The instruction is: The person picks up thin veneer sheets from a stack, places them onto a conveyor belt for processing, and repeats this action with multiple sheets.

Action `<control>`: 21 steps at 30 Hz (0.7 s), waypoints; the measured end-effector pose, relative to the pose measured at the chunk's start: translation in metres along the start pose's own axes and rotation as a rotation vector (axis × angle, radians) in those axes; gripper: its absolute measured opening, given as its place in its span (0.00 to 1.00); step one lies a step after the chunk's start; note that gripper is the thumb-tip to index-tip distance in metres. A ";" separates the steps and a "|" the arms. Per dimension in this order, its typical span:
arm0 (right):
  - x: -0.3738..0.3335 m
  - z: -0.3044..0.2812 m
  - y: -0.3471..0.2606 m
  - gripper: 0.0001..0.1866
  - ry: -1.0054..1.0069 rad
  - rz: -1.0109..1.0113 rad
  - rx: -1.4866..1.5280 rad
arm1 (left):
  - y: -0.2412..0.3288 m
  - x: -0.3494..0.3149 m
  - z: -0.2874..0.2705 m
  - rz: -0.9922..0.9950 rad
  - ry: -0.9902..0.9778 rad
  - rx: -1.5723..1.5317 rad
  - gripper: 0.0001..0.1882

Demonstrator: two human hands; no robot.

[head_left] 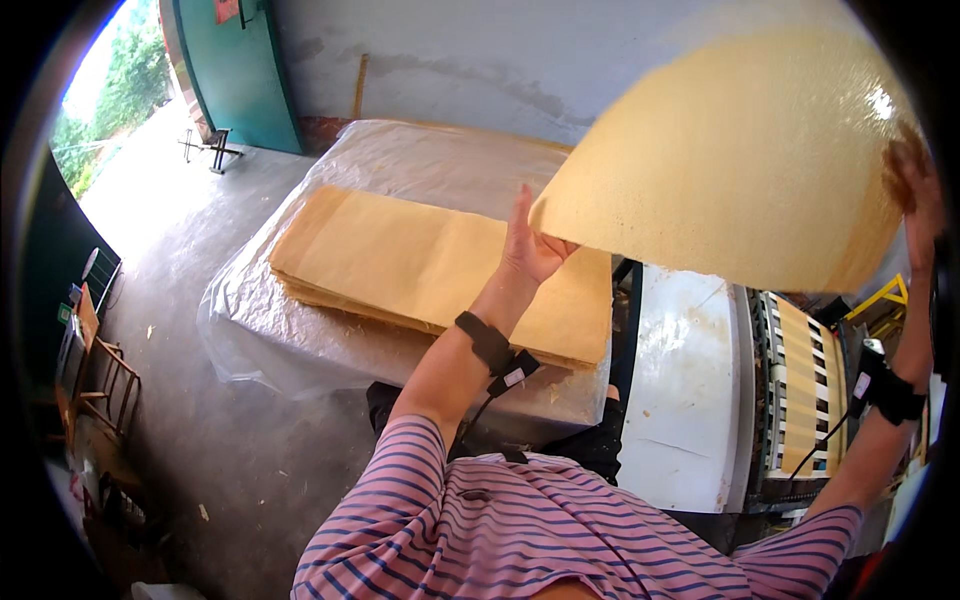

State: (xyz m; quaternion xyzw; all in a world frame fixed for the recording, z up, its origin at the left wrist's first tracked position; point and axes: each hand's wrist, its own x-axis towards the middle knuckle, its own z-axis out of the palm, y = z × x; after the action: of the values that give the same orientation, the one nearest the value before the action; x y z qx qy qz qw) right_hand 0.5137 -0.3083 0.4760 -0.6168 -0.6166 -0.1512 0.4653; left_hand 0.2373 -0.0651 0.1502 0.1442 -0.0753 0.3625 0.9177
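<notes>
A large, thin tan sheet (720, 170), like wood veneer, is lifted in the air at the upper right and bows upward. My left hand (535, 245) grips its left corner, the thumb raised. At its right edge my right hand (912, 190) holds on, partly behind the sheet and close to the rim of the picture. Below and left of the raised sheet lies a stack of similar tan sheets (400, 255), its edges slightly uneven. Clear plastic film (245, 330) covers the broad pile or table under the stack.
To the right is a white metal tabletop (685, 400), beside a machine bed with slats and tan strips (800, 380). A yellow frame (880, 300) stands behind it. Wooden chair (110, 390) at the left, small stool (215, 150) near the green door (240, 80).
</notes>
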 end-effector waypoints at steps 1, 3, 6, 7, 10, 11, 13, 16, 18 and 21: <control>-0.007 0.009 0.009 0.20 -0.008 0.004 0.011 | 0.000 0.002 -0.010 0.007 0.012 0.003 0.31; -0.022 0.025 0.024 0.20 -0.017 0.252 0.276 | 0.005 0.013 -0.032 0.153 0.219 0.178 0.23; -0.037 0.023 0.067 0.18 -0.016 0.316 0.393 | 0.026 0.029 -0.046 0.088 0.194 0.307 0.17; -0.041 0.019 0.092 0.18 -0.028 0.370 0.464 | 0.037 0.034 -0.047 0.087 0.200 0.310 0.17; -0.060 0.058 0.121 0.17 -0.012 0.513 0.608 | 0.093 0.028 -0.033 0.413 0.242 0.722 0.15; -0.066 0.082 0.129 0.16 0.018 0.599 0.679 | 0.117 0.015 -0.010 0.471 0.260 0.658 0.14; -0.071 0.129 0.135 0.16 -0.023 0.630 0.762 | 0.166 -0.014 0.021 0.712 0.137 1.240 0.16; -0.090 0.193 0.118 0.15 -0.098 0.709 0.908 | 0.173 -0.048 0.076 0.832 0.157 1.020 0.13; -0.099 0.228 0.119 0.15 -0.157 0.734 1.000 | 0.187 -0.071 0.074 0.844 0.150 1.102 0.12; -0.117 0.286 0.140 0.14 -0.250 0.811 0.989 | 0.201 -0.097 0.019 0.819 0.366 0.989 0.11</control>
State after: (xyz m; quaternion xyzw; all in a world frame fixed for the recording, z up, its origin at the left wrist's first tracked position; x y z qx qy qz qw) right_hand 0.5059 -0.1362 0.1834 -0.5266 -0.3812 0.4111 0.6390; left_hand 0.0277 0.0065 0.1864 0.4439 0.2081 0.6920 0.5298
